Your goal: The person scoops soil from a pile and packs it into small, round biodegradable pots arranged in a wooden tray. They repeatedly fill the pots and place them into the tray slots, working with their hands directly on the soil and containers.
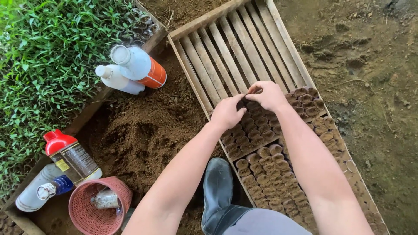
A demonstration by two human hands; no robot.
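Note:
My left hand (226, 112) and my right hand (266, 95) meet over a slatted wooden tray (237, 52) lying on the ground. Both hands pinch a small soil-filled seedling pot (253, 92) at the far edge of the rows of filled pots (265, 165). The fingers of both are curled on that pot, which is mostly hidden under them. Several rows of like pots fill the near half of the tray; the far half shows bare slats.
A heap of loose brown soil (143, 130) lies left of the tray. Two white bottles (130, 69), a red-capped bottle (69, 154) and a pink basket (100, 206) sit at the left. Green seedlings (43, 65) fill a bed. My black boot (217, 187) stands by the tray.

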